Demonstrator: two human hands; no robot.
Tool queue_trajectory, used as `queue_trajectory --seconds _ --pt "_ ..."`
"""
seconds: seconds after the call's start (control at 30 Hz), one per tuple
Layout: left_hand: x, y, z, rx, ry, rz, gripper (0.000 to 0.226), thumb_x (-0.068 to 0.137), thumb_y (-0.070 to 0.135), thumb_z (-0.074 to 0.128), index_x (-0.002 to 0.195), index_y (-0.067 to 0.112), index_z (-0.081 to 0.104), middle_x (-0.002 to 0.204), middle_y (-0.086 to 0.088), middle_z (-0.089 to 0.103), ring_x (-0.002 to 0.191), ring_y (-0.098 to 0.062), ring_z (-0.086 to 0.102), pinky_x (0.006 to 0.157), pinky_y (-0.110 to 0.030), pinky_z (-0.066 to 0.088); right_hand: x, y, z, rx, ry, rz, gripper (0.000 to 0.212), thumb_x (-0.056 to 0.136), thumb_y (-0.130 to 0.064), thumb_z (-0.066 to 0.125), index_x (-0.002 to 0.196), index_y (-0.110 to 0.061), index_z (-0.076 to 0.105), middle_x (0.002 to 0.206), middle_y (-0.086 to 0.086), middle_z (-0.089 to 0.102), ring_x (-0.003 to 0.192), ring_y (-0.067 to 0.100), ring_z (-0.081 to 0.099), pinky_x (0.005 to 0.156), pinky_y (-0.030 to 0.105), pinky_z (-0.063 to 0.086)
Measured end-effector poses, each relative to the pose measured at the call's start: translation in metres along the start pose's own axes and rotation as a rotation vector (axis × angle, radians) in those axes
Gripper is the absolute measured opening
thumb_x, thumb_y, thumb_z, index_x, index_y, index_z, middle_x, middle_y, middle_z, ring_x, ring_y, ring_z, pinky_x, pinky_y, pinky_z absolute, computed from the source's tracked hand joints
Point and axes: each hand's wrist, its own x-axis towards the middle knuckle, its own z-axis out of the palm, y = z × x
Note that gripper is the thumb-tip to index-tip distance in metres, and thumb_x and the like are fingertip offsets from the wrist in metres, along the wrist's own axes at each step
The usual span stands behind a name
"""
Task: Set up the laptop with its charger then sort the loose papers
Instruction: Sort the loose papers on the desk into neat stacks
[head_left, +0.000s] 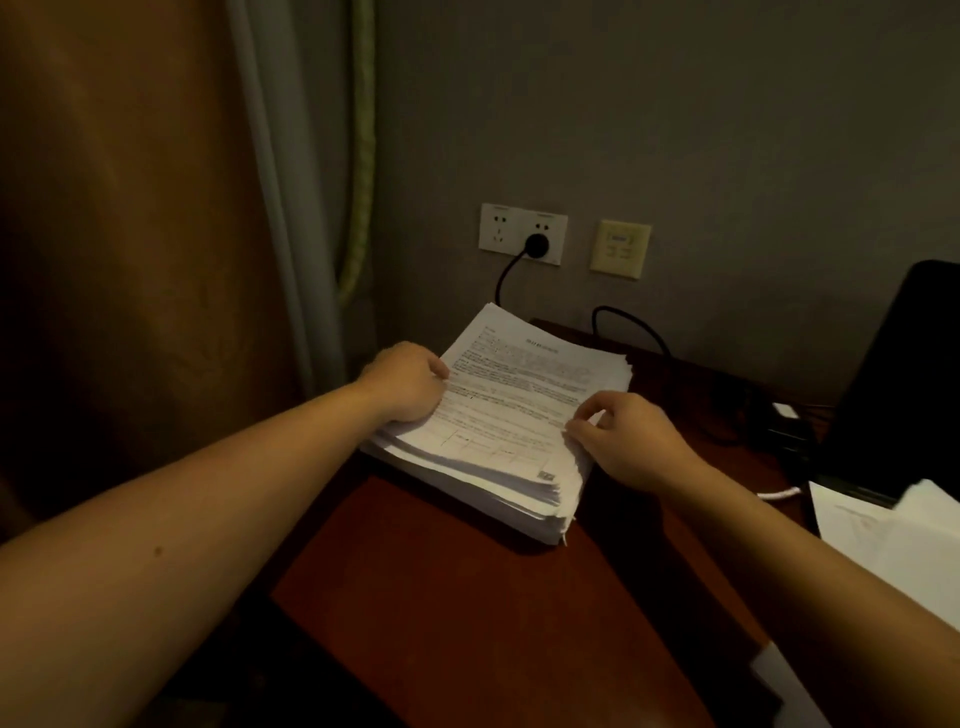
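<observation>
2 hands, both yours, are on the stack of papers (519, 400), which lies at the far left corner of the desk (467, 597), just below the wall socket (522, 234). Your left hand (410, 382) grips the stack's left edge, thumb on the top sheet and fingers curled down over the side. Your right hand (631, 441) is at the right edge, thumb and forefinger nearly closed in a pinch on the edges of the upper sheets, the other fingers curled loosely behind. The top sheet carries lines of print too blurred to read, and the sheets below it fan out unevenly at the near corner. A black plug (536, 243) sits in the right half of the socket, and its black cable (506, 280) drops behind the stack. The laptop (904, 379) stands at the right edge of the view, dark and well apart from the stack; you cannot tell whether the cable reaches it. More loose sheets (893, 545) lie in front of the laptop, beside your right forearm. A curtain (130, 260) hangs to the left.
</observation>
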Motion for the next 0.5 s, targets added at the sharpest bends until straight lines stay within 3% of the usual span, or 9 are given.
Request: queue_trajectory --seconds 0.13,0.3,0.4,0.5 --pt "-0.014 0.026 0.003 0.205 0.032 0.100 0.042 0.098 0.036 0.054 0.140 0.029 0.056 0.152 -0.004 0.036 0.142 -0.027 0.029 0.114 -0.047 0.025 -0.018 0.007 -0.022 0.038 0.003 -0.023 0.017 0.097 -0.036 0.061 0.108 -0.025 0.067 0.095 -0.007 0.067 0.076 0.007 0.066 0.064 0.023 0.056" --pt "-0.052 0.092 0.024 0.138 0.090 0.370 0.048 0.096 0.035 0.056 0.144 0.032 0.049 0.158 -0.004 0.029 0.148 -0.023 0.017 0.117 -0.048 0.020 -0.061 0.041 -0.059 0.117 0.054 -0.022 0.021 0.099 -0.035 0.059 0.115 -0.025 0.069 0.106 -0.010 0.066 0.091 0.004 0.063 0.069 0.018 0.048" --pt "-0.081 0.137 0.045 0.040 0.047 0.498 0.046 0.097 0.035 0.056 0.143 0.034 0.050 0.158 -0.002 0.029 0.150 -0.022 0.013 0.117 -0.047 0.019 -0.093 0.067 -0.078 0.148 0.104 0.017 0.020 0.099 -0.034 0.059 0.113 -0.025 0.071 0.105 -0.011 0.065 0.099 0.006 0.062 0.083 0.025 0.052" --pt "-0.111 0.173 0.068 0.000 -0.026 0.596 0.044 0.098 0.042 0.056 0.141 0.039 0.050 0.160 0.003 0.028 0.153 -0.020 0.007 0.120 -0.046 0.015 -0.130 0.094 -0.097 0.180 0.130 0.071 0.016 0.100 -0.033 0.058 0.109 -0.026 0.069 0.101 -0.011 0.063 0.095 0.006 0.061 0.083 0.026 0.051"
